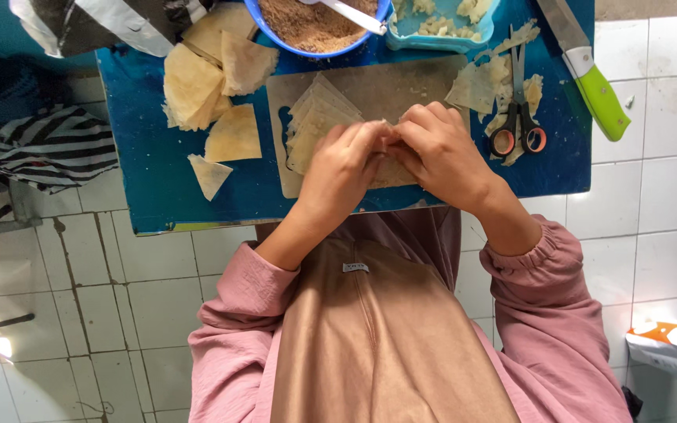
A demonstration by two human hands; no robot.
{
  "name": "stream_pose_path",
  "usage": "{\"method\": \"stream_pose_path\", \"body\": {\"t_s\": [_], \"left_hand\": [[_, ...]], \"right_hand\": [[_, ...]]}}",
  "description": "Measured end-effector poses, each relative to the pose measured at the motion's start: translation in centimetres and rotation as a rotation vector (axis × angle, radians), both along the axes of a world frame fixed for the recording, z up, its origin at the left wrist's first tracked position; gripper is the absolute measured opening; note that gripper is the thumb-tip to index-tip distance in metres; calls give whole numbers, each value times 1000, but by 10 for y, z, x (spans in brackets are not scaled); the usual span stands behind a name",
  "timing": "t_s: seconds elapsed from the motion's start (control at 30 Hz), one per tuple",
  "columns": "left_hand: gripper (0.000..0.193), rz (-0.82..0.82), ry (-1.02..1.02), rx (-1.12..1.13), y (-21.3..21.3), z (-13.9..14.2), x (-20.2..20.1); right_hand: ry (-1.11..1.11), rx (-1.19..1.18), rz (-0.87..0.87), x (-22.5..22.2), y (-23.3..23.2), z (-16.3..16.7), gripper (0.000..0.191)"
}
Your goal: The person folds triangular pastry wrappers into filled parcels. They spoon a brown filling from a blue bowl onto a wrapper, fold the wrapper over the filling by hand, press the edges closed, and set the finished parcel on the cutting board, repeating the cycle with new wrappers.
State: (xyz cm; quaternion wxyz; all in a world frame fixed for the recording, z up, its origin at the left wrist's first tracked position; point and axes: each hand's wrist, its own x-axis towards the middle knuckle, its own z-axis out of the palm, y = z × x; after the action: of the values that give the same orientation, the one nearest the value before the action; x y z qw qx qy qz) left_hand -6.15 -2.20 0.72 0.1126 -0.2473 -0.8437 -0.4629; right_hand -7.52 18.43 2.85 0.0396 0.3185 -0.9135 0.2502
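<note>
Two hands [389, 153] pinching wrapper [385, 168] | board [401, 82] | orange-white package [671, 341] right floor

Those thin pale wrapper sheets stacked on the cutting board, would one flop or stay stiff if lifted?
Probably floppy: the wrapper sheets look thin, and both hands are folding one. Likely light. Possibly tear-prone, judging by ragged scraps beside the scissors.

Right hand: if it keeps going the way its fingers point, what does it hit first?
The right hand points toward the left hand; their fingertips already meet over a small pastry piece on the cutting board. So probably the left hand's fingers first, though depth is unclear.
</note>
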Motion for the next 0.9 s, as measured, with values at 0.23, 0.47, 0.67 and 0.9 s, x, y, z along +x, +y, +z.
{"method": "stream_pose_path", "body": {"t_s": [0.23,0.47,0.67,0.9], "left_hand": [[22,179,149,-290,6,-11,9],[38,396,339,-704,19,-16,35],[42,444,322,-724,26,-16,31],[50,431,214,-590,14,-7,26]], "right_hand": [[32,-73,-128,7,-6,-5,11],[230,-16,-120,10,-6,-4,13],[269,12,-137,6,-14,-8,9],[454,254,-78,14,-17,3,26]]}}
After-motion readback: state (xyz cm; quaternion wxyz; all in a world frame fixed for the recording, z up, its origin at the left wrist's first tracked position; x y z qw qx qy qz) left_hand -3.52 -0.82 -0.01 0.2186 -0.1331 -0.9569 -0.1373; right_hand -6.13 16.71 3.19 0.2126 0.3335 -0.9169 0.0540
